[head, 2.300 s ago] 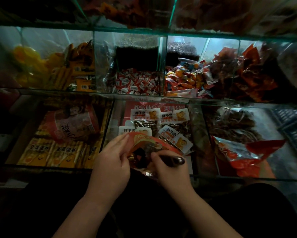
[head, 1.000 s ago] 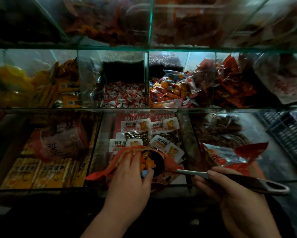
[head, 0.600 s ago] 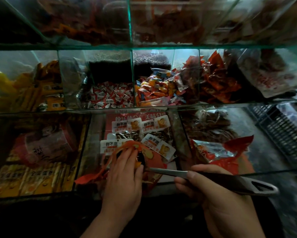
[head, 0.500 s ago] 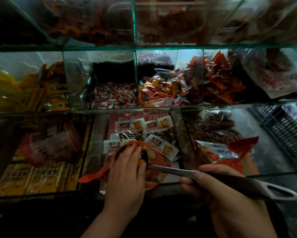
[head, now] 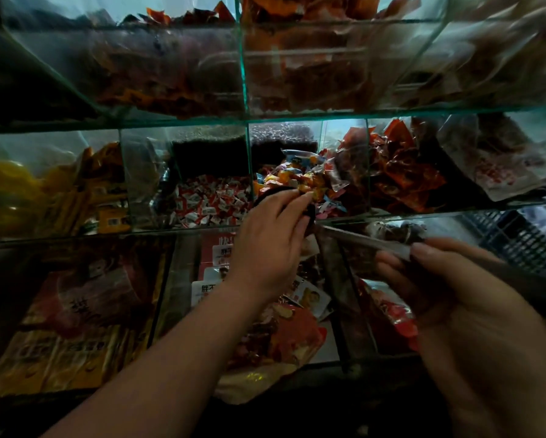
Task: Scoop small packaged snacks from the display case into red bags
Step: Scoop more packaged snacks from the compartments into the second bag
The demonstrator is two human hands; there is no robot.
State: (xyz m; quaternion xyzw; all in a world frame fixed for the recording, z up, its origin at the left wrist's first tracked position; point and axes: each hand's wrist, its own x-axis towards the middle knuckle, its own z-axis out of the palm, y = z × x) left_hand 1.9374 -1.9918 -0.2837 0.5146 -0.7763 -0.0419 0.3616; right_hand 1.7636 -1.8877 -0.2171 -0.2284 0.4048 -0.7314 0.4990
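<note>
Snacks (head: 298,181) in mixed bright wrappers are heaped in one compartment of the middle shelf of the glass case (head: 244,74), right of centre. A scoop (head: 362,241) is held at the front edge of that compartment, its dark bowl set against the heap and its grey handle running down to the right. The handle is gripped by the right hand (head: 474,311), with the thumb laid on top and the fingers curled beneath. The left hand (head: 265,245) is raised to the bowl, its fingers bent over it and its fingertips (head: 306,195) touching the snacks; whether anything is pinched there cannot be told. A red bag (head: 297,335) is seen lying in the lower middle compartment, under the left forearm, untouched by either hand and partly filled. Labelled packs (head: 309,297) are seen just behind it. White-and-red sweets (head: 208,203) are held in the compartment left of the snacks, and crumpled red packets (head: 401,172) in the one to the right. Yellow packs (head: 60,352) are laid in the lower left compartment.
</note>
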